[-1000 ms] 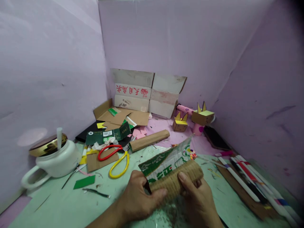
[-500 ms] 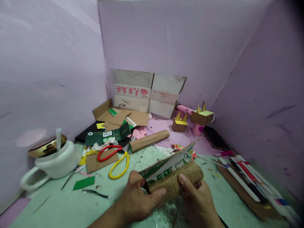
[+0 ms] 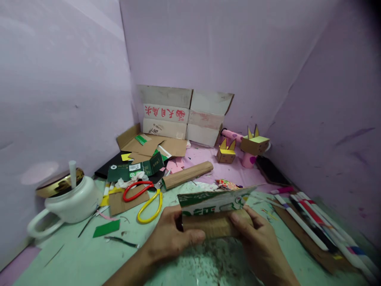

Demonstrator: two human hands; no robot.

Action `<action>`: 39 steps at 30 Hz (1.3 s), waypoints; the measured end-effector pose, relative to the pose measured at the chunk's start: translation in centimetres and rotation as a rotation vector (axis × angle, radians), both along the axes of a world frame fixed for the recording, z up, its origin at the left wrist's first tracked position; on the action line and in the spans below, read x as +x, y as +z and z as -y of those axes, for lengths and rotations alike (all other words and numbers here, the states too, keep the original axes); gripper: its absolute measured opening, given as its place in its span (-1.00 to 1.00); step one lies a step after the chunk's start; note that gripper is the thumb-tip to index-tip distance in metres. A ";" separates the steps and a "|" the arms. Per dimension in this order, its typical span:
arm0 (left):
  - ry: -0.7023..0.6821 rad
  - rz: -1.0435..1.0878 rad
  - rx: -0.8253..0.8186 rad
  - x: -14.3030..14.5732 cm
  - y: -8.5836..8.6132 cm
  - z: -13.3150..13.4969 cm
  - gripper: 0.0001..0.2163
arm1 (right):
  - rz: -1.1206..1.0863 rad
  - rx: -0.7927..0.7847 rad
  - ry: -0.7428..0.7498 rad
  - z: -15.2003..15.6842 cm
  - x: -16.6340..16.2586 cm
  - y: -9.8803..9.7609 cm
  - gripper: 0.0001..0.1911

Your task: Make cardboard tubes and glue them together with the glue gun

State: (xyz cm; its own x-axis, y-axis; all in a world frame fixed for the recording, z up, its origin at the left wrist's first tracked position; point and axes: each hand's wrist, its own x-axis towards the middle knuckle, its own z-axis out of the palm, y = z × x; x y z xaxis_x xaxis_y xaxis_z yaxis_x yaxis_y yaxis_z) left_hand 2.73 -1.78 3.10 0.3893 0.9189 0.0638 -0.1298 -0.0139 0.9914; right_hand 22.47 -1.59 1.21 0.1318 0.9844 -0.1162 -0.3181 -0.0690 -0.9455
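Observation:
A piece of cardboard (image 3: 214,225), brown on the curled side and printed green and white on the other, is held between both hands above the table. At its left end my left hand (image 3: 175,234) is closed, thumb lying on the brown face. My right hand (image 3: 253,228) grips the right end, with its thumb pressing on top. Just beyond lies a brown cardboard roll (image 3: 188,174). Scissors (image 3: 149,200) with one red and one yellow handle rest to the left, their blades partly hidden by the roll.
A white teapot-like mug (image 3: 71,202) with a gold lid stands at left. Several markers (image 3: 321,230) and a phone (image 3: 272,171) lie at right. Farther back are a small cardboard box with yellow ears (image 3: 226,154), another eared figure (image 3: 254,143) and an upright carton sheet (image 3: 166,113).
The cardboard has turned from a slant to nearly level, its printed flap lying lower and facing me more. My right hand has shifted slightly right along its end.

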 end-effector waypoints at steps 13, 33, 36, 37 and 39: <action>0.077 0.037 -0.100 0.3 -1.7 0.4 -0.70 | 0.104 -0.068 -0.095 0.1 0.0 -0.9 -0.62; 0.111 0.102 -0.064 1.3 -1.0 0.2 -0.64 | -0.282 0.043 -0.035 0.6 -2.6 0.1 -0.57; 0.067 0.105 -0.056 1.4 -0.7 0.2 -0.62 | -0.256 0.005 -0.014 0.7 -2.4 0.2 -0.53; 0.075 0.104 -0.060 1.3 -0.7 0.2 -0.63 | -0.240 0.014 -0.007 0.7 -2.2 0.2 -0.50; 0.093 0.100 -0.073 1.3 -0.5 0.3 -0.65 | -0.215 0.037 -0.019 0.7 -2.1 0.0 -0.48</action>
